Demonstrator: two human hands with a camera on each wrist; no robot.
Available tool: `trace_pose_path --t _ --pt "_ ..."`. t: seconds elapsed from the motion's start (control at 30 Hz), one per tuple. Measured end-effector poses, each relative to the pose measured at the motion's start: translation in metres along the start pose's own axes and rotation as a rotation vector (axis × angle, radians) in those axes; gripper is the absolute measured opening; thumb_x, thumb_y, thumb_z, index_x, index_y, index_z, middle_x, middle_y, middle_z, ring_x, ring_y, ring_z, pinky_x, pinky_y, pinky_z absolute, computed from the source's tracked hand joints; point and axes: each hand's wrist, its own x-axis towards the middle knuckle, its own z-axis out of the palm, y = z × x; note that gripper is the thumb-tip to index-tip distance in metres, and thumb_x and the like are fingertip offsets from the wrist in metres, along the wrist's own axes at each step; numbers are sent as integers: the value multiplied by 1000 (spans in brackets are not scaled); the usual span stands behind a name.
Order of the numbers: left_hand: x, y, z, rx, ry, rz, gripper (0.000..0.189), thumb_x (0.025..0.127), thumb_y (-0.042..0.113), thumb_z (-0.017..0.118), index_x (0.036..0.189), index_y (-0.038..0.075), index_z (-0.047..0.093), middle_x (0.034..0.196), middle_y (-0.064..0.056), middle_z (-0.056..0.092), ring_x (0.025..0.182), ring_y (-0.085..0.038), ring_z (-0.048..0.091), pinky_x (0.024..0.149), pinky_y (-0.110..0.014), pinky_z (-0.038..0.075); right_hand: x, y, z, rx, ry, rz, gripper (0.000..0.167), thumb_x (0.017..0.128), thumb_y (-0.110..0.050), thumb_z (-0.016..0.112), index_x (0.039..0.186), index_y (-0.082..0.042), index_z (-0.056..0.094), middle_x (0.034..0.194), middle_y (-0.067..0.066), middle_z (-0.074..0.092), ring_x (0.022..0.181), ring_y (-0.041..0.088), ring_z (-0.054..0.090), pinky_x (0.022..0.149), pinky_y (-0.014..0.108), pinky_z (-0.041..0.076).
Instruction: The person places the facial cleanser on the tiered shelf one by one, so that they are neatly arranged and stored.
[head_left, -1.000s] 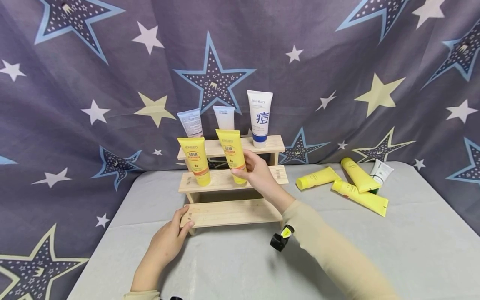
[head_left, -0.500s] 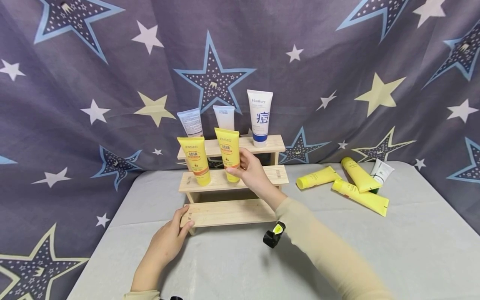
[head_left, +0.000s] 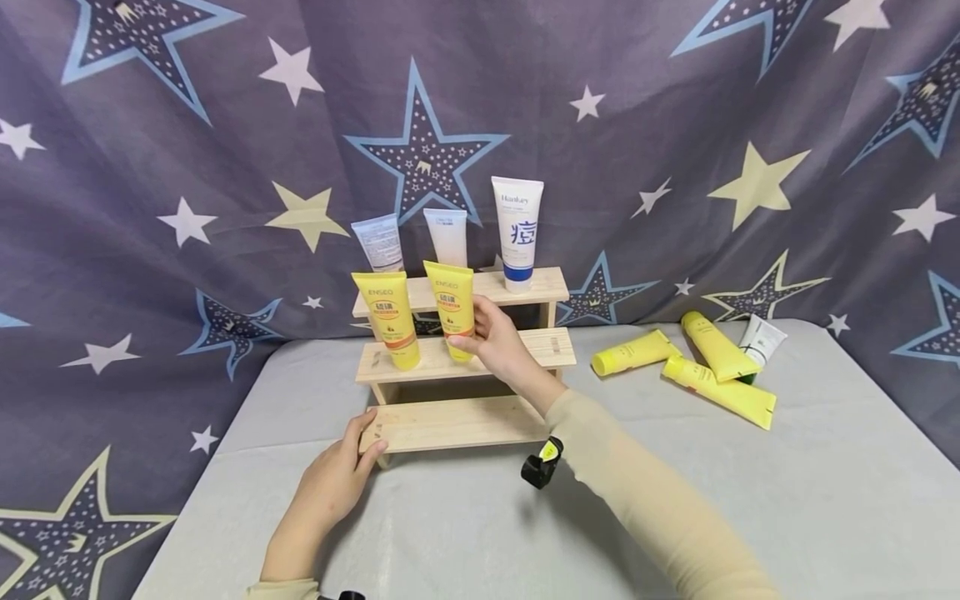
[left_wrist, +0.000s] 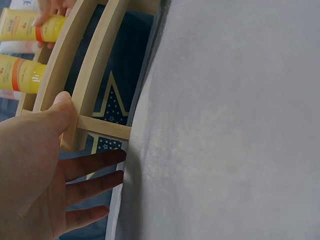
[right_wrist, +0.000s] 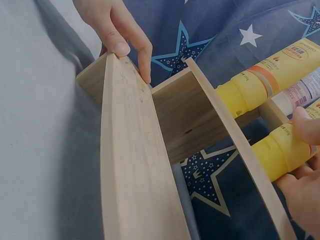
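Observation:
My right hand (head_left: 498, 340) holds a yellow squeeze tube (head_left: 452, 304) low on its right side, thumb in front. That tube stands cap down on the middle step of a three-tier wooden display stand (head_left: 461, 423). Left of it a matching yellow tube (head_left: 385, 321) stands upright, slightly apart. My left hand (head_left: 330, 483) grips the left end of the lowest step between thumb and index finger. In the left wrist view, that hand's other fingers (left_wrist: 92, 190) stretch out past the step's end. The right wrist view shows the held tube's yellow cap (right_wrist: 275, 160) at the step's edge.
On the top step stand a white tube with a blue band (head_left: 517, 229) and two pale tubes, one pale blue tube (head_left: 378, 243) at left. Several yellow tubes (head_left: 633, 353) and a white tube (head_left: 763, 340) lie on the grey cloth at right. A star-patterned curtain (head_left: 600, 175) hangs behind.
My right hand has shifted the yellow tube left along the middle step, closer to the other yellow tube. My left hand has kept its hold on the stand.

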Motion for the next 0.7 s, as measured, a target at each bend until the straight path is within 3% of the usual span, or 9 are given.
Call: trace_pose_path --t 0.3,0.7 --pt "1 -1 1 0 8 9 54 105 38 47 150 11 35 125 -31 61 109 -47 62 87 -61 47 -9 -6 -3 -101 10 10 57 89 2 71 142 -1 49 137 17 58 124 28 57 102 36 47" --pt "2 -4 3 6 23 26 54 105 38 47 149 10 35 124 -31 61 108 -47 62 86 -61 48 -40 -15 -29 -89 103 -34 47 90 5 68 135 -1 56 128 18 63 120 30 59 100 40 48"
